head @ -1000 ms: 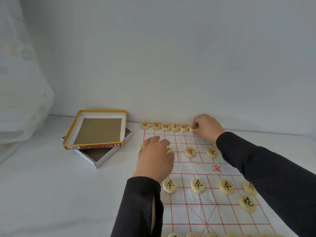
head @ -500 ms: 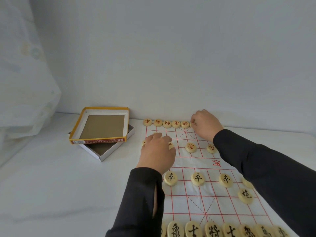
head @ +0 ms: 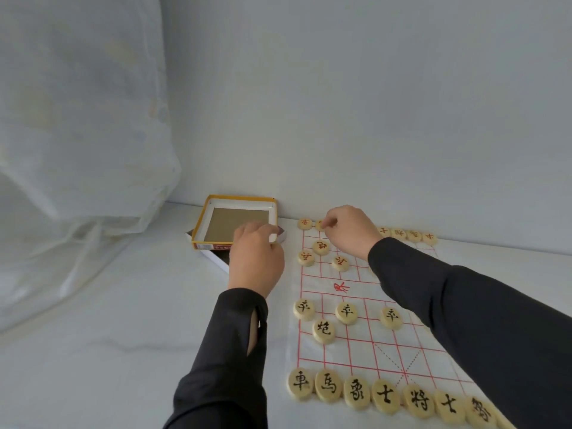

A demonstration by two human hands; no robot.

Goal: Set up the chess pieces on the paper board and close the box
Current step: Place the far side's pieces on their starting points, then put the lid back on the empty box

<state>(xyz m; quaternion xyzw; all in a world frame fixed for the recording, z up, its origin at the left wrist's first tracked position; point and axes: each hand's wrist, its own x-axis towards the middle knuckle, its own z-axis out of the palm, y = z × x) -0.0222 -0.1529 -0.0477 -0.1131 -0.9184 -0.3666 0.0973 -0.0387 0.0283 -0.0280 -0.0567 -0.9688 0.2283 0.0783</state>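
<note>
The paper board (head: 365, 345) with red grid lines lies on the white surface. Black-lettered pieces (head: 387, 396) line its near edge, with more (head: 346, 311) two rows up. Red-lettered pieces (head: 399, 233) stand along the far edge and a few (head: 340, 262) sit in front of them. My right hand (head: 346, 230) pinches a red piece (head: 320, 225) second from the left in the far row. The yellow-rimmed box lid (head: 201, 224) lies open side up, askew on the white box base (head: 216, 258). My left hand (head: 257, 261) curls its fingers over the lid's near right corner.
A grey wall (head: 371, 119) rises directly behind the board and box. A pale sheer fabric (head: 77, 150) hangs and pools at the left. White tabletop (head: 123, 335) stretches left of the board.
My left hand left the board and moved left onto the box lid. My right hand shifted left along the far row to the second piece. The view swung left and down.
</note>
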